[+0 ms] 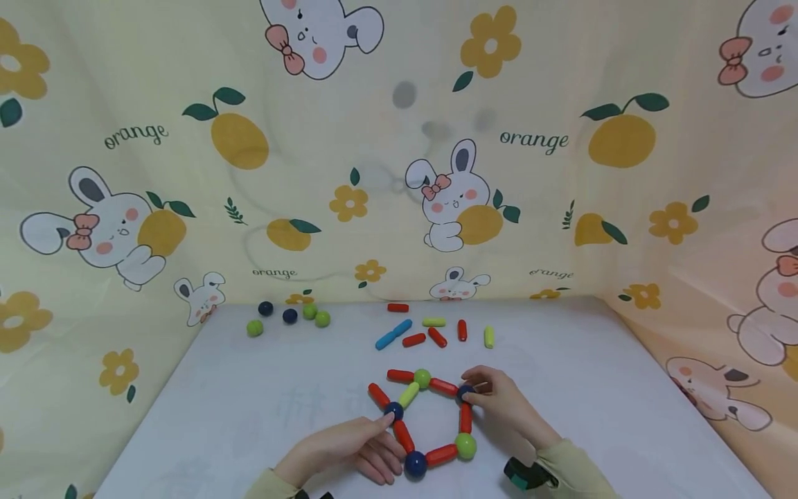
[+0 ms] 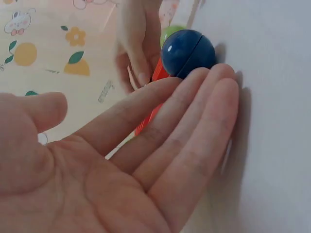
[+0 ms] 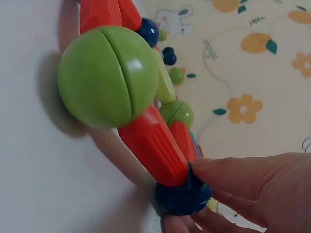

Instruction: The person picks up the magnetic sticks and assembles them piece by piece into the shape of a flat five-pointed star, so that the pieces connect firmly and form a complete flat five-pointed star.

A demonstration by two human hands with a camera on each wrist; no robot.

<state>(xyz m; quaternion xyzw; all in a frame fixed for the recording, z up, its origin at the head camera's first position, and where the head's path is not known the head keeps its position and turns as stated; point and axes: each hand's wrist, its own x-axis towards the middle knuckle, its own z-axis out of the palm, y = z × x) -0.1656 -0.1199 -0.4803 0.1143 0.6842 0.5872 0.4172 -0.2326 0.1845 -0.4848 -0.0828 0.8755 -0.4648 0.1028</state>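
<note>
Pinching the farthest navy ball (image 1: 465, 394) of a ring (image 1: 409, 396) (between red rods (image 1: 444, 387)) with the right hand (image 1: 503, 402); holding the left hand (image 1: 350, 443) straight-fingered beside the nearest navy ball (image 1: 415, 465).

- closed five-sided ring (image 1: 441, 455) of rods and balls, sitting on the white table (image 1: 299, 384)
- shiny navy balls (image 1: 415, 465) at roughly 2, 7 and 9:30, green balls (image 1: 465, 446) at 4 and 11:30
- four red rods (image 1: 404, 436) plus one yellow-green rod (image 1: 408, 396) around 10
- two spare red rods (image 1: 400, 375) poking outward, toward 9 and 10:30
</note>
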